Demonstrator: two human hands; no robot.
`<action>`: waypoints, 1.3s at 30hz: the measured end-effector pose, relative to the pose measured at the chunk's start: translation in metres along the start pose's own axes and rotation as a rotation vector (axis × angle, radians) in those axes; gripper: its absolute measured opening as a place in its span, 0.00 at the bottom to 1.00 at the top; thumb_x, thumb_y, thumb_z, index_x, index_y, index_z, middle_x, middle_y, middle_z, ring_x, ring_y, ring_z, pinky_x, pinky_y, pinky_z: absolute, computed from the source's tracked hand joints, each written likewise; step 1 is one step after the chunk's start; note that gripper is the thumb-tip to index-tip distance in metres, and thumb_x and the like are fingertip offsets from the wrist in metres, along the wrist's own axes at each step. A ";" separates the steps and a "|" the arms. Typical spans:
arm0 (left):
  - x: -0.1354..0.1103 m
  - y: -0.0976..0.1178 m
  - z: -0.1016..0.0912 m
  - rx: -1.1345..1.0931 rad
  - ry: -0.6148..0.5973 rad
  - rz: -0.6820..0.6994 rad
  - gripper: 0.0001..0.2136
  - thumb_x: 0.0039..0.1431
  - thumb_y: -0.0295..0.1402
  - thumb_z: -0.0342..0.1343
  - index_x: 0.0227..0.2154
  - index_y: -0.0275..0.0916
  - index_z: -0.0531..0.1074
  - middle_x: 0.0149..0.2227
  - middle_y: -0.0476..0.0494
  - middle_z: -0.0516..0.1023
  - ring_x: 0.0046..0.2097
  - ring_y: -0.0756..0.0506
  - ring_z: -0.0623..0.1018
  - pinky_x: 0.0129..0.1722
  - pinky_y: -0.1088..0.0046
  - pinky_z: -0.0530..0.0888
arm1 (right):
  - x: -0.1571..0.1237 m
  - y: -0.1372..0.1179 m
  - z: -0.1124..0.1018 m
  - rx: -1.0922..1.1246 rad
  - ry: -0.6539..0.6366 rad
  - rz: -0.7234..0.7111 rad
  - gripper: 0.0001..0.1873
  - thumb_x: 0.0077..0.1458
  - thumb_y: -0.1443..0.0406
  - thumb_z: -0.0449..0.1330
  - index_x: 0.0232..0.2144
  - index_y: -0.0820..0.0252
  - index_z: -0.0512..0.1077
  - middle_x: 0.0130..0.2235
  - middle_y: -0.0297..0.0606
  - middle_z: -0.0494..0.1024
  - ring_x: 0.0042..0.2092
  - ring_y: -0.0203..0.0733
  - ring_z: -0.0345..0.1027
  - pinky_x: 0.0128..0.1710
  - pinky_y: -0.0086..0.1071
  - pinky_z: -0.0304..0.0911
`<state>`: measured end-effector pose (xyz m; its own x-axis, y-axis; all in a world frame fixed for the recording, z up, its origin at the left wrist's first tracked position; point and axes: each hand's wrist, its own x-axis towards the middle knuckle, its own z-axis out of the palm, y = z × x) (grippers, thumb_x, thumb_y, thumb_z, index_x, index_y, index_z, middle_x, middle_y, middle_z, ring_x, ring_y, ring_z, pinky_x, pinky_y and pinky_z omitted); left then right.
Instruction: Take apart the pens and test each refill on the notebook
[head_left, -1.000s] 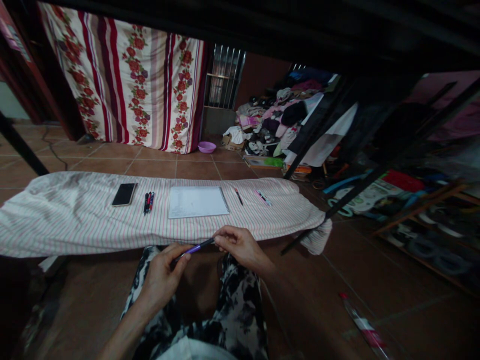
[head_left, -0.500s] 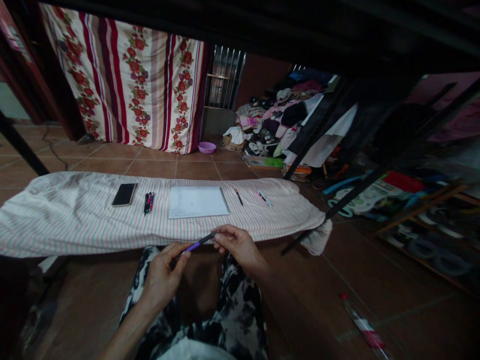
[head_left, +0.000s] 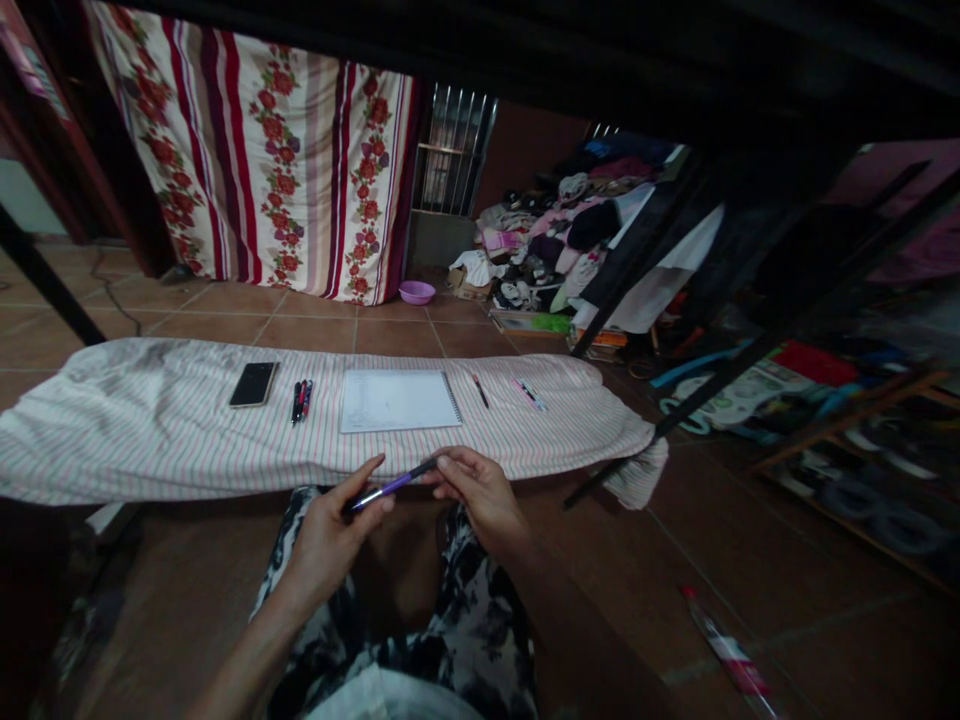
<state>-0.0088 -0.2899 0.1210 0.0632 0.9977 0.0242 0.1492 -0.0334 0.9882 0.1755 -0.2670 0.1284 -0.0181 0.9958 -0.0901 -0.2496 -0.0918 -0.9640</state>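
Observation:
A purple and black pen (head_left: pixel 397 483) slants between my two hands, just past the near edge of the cloth-covered surface. My right hand (head_left: pixel 480 492) pinches its dark upper end between thumb and fingers. The lower end lies in my left hand (head_left: pixel 334 525), whose index finger is raised off the barrel while the thumb stays beneath it. Beyond my hands, a spiral notebook (head_left: pixel 397 400) lies open on the striped cloth (head_left: pixel 187 440). Several pens (head_left: pixel 302 400) sit to its left, and a thin dark pen (head_left: pixel 481 391) to its right.
A phone (head_left: pixel 254 385) lies on the left of the cloth, and a pink-and-white pen-like item (head_left: pixel 530 395) on the right. Dark metal posts (head_left: pixel 667 425) slant down at the right. On the floor are a bottle (head_left: pixel 731 655), a purple basin (head_left: pixel 417 292) and a clothes pile (head_left: pixel 547 240).
My left index finger has lifted off the pen, showing more of its purple and silvery barrel. My right hand still grips the dark end. The view has shifted slightly.

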 end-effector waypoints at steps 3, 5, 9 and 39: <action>-0.001 0.003 -0.001 -0.214 -0.055 -0.104 0.29 0.44 0.41 0.61 0.51 0.37 0.67 0.35 0.42 0.78 0.28 0.48 0.75 0.23 0.76 0.69 | 0.000 0.003 -0.001 0.118 0.055 0.037 0.17 0.35 0.58 0.69 0.26 0.62 0.71 0.25 0.33 0.74 0.28 0.35 0.71 0.25 0.26 0.64; -0.002 0.004 -0.001 -0.352 -0.068 -0.114 0.26 0.46 0.41 0.60 0.48 0.35 0.68 0.34 0.40 0.78 0.28 0.48 0.75 0.22 0.76 0.68 | 0.001 0.004 -0.001 0.162 0.078 0.058 0.17 0.34 0.59 0.69 0.25 0.62 0.71 0.25 0.32 0.72 0.28 0.34 0.69 0.24 0.25 0.63; -0.008 0.004 -0.001 -0.559 -0.113 -0.101 0.21 0.48 0.35 0.61 0.46 0.35 0.70 0.34 0.39 0.78 0.29 0.49 0.75 0.24 0.76 0.68 | 0.002 0.003 0.001 0.192 0.093 0.088 0.15 0.34 0.59 0.70 0.24 0.61 0.72 0.26 0.34 0.72 0.29 0.35 0.68 0.25 0.25 0.63; -0.010 -0.008 0.021 -0.846 0.310 -0.269 0.12 0.38 0.29 0.67 0.27 0.30 0.75 0.28 0.42 0.79 0.32 0.47 0.79 0.34 0.77 0.76 | -0.013 0.026 0.026 0.126 0.141 0.053 0.16 0.34 0.58 0.70 0.26 0.63 0.76 0.25 0.37 0.78 0.26 0.33 0.69 0.23 0.25 0.59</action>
<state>0.0101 -0.3006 0.1101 -0.1525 0.9410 -0.3021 -0.6541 0.1330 0.7446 0.1441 -0.2817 0.1111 0.0989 0.9782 -0.1828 -0.3717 -0.1341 -0.9186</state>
